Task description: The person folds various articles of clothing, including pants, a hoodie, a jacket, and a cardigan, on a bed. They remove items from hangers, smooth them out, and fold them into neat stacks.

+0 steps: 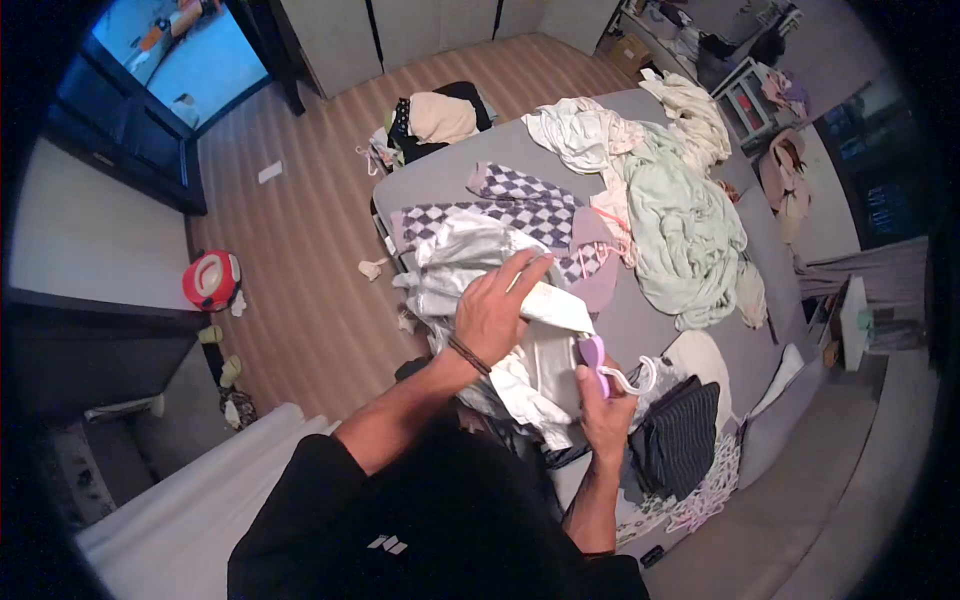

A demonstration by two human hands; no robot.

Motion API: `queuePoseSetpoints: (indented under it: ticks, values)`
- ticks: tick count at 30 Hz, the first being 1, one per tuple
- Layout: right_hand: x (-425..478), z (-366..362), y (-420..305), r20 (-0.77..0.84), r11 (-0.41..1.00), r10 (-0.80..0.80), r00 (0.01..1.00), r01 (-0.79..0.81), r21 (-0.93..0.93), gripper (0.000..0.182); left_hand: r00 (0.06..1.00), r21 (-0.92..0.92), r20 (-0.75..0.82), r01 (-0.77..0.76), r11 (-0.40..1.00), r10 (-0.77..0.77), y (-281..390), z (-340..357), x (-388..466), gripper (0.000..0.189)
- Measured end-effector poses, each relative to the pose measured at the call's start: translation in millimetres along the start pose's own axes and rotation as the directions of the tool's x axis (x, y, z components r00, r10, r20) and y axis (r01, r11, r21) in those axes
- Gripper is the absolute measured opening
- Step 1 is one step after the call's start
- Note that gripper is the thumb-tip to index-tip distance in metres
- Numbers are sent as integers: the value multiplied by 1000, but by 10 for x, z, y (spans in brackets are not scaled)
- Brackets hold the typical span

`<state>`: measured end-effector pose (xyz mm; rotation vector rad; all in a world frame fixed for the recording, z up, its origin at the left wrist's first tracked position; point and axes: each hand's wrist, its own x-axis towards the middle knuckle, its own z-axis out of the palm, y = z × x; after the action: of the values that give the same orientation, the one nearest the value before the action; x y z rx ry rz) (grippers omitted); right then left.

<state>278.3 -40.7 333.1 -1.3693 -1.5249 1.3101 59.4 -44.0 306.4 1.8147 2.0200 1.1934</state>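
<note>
A purple clothes hanger (593,358) with a white hook is in my right hand (606,409), near the collar of a white garment (556,306). My left hand (491,311) holds the same garment by its collar, fingers closed over the cloth. The garment's body hangs down towards my lap and spreads over the edge of the bed. Just beyond lies a sweater with a dark and light diamond pattern (525,214), with a pink hanger (611,225) at its neck. The lower part of the purple hanger is hidden by the cloth.
On the bed (495,154) lie a pale green sheet (675,225), crumpled white clothes (574,135), folded dark striped clothing (679,439) and a heap of pink and white hangers (705,495). Folded clothes (442,116) sit at the bed's far corner. A red and white object (212,280) stands by the wall.
</note>
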Motion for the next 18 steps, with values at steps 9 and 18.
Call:
queuePoseSetpoints:
  ticks: [9, 18]
  values:
    - [-845, -958, -356, 343, 661, -531, 775, 632, -405, 31, 948, 100, 219, -256, 962, 229, 506, -436, 212, 35]
    - [-1280, -1579, -686, 198, 668, -595, 779, 616, -417, 25, 880, 253, 435, -323, 912, 191, 297, -140, -457, 33]
